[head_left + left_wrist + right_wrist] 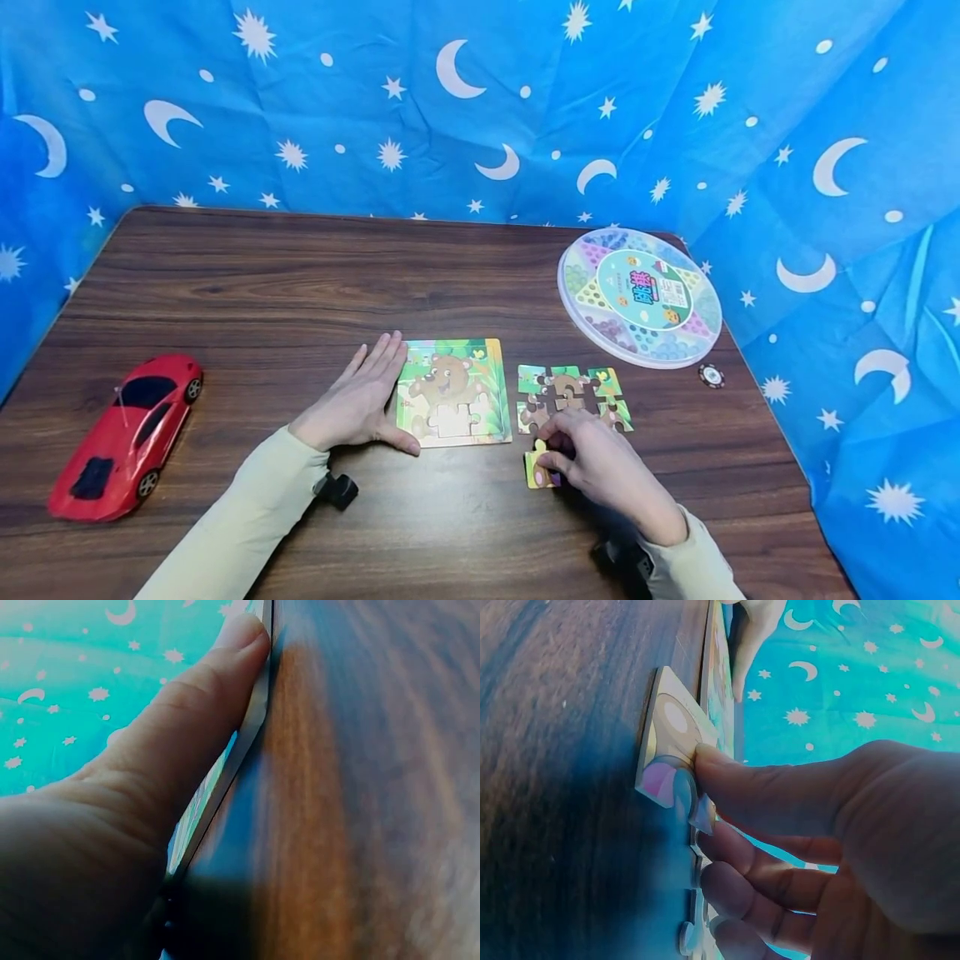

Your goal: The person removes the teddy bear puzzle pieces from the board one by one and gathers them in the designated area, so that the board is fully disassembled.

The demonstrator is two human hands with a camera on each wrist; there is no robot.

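My left hand (360,400) lies along the left side of a bear jigsaw board (501,392), its fingers straight and its thumb (187,712) on the board's near edge in the left wrist view. A pale, unfilled gap shows low in the bear picture. To the right of the board, my right hand (596,454) pinches a yellow and brown puzzle piece (671,727) between thumb and fingers, low over the table. Beyond that hand lie several loose puzzle pieces (532,378), partly hidden by its fingers.
A red toy car (131,437) stands at the left of the wooden table (300,275). A round Chinese checkers box (641,296) lies at the back right, with a small black and white chip (712,376) beside it. Blue star-and-moon cloth (375,100) hangs behind.
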